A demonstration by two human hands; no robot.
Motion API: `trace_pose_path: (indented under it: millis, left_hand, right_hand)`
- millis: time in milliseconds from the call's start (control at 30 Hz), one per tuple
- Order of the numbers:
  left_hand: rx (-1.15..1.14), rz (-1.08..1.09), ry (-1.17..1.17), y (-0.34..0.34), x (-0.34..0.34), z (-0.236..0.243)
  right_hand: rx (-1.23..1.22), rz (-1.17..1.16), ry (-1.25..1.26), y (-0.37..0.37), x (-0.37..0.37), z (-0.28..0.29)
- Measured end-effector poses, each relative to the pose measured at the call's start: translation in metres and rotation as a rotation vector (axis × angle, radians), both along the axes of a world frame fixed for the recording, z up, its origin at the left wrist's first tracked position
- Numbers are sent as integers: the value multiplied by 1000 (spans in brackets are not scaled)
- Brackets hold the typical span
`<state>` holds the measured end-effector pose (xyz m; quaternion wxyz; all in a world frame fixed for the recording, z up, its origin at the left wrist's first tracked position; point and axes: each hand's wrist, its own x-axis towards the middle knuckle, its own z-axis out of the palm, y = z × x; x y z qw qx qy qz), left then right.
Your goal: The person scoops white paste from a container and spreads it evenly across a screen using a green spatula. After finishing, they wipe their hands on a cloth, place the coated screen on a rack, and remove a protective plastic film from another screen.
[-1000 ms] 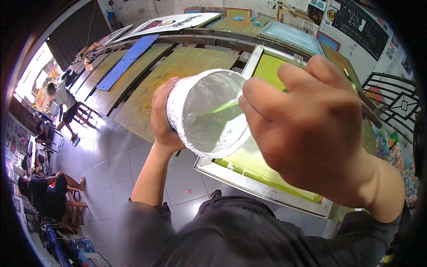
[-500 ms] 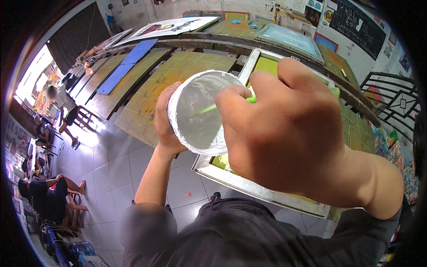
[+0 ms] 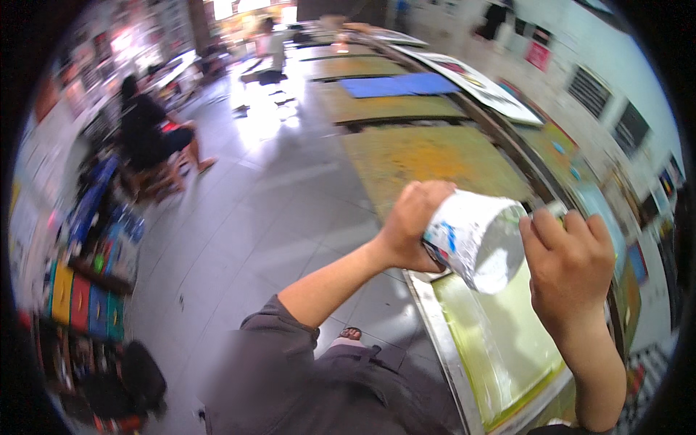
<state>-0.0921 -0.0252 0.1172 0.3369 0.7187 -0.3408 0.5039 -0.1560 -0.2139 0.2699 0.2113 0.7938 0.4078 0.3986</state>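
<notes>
My left hand (image 3: 409, 228) is wrapped round the side of a white plastic tub (image 3: 460, 235). The tub is tipped with its mouth toward the right, and white smears coat its rim and inside. Beside that mouth my right hand (image 3: 569, 272) is closed in a fist round a thin green stick, which is mostly hidden by the fingers now and showed more clearly earlier. Below both hands lies a screen printing frame (image 3: 440, 362) with pale metal edges and yellow-green mesh (image 3: 493, 341).
A row of stained printing boards (image 3: 428, 156) runs away from me, one bearing a blue panel (image 3: 399, 85). A seated person (image 3: 148, 119) is at the left, another blurred person (image 3: 272, 54) farther off. Coloured drawers (image 3: 80, 304) and a dark chair (image 3: 138, 377) stand at the left.
My view has swung left along the row of boards. The tub has tipped so its mouth faces right, and my right hand has drawn back from its inside to beside the rim.
</notes>
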Motion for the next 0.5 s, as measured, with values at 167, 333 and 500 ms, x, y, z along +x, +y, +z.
trace_pose_path:
  millis: [167,333,500]
  left_hand:
    - [16,336,102,63,-75,-22]
    - [29,638,76,122,-184,-23]
    - [-51,881,-30,163,-319,-26]
  right_hand:
    - [-112,327,286,43,-20,-13]
    - [-184,706,246,115,-61,-21]
    - [-185,915,13,182,-156,-7]
